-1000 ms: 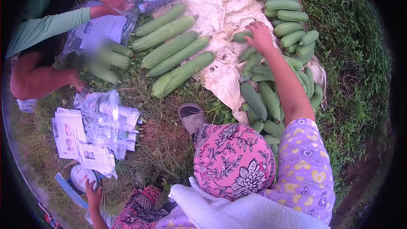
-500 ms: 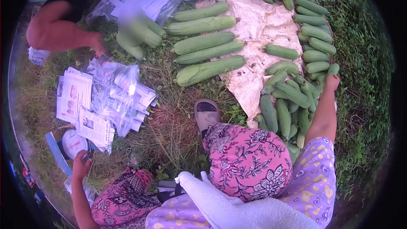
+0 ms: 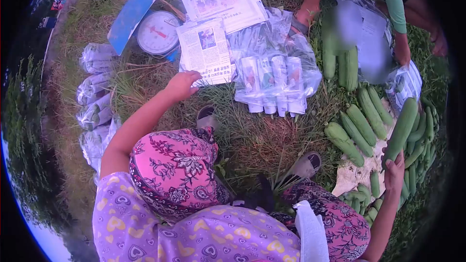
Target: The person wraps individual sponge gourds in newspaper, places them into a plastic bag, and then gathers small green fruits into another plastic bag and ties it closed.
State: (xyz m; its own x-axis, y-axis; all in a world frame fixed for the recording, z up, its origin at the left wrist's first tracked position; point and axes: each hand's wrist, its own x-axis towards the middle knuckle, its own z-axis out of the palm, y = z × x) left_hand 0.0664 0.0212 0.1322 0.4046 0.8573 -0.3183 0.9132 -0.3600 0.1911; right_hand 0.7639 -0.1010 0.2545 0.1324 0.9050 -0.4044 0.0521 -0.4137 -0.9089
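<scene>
Crouched on the grass, a person reaches both ways at once. The left hand (image 3: 182,85) stretches forward to a newspaper sheet (image 3: 206,51), its fingers lying at the sheet's lower left corner; whether they pinch the paper cannot be told. The right hand (image 3: 394,172), low at the right, is closed around the bottom end of a long green gourd (image 3: 403,128), which rises tilted up and away from the fist. That gourd stands over a pale ground sheet (image 3: 357,174) just beside a row of other gourds (image 3: 361,126). Between the two hands, well apart from each, lies a clear plastic bag (image 3: 276,80) holding rolled newspapers. A weighing scale (image 3: 158,32) and a blue board (image 3: 131,12) sit beyond the newspaper sheet, and wrapped bundles (image 3: 94,99) line the grass at the far left. Another person's hand (image 3: 402,54) rests on paper at the upper right.
</scene>
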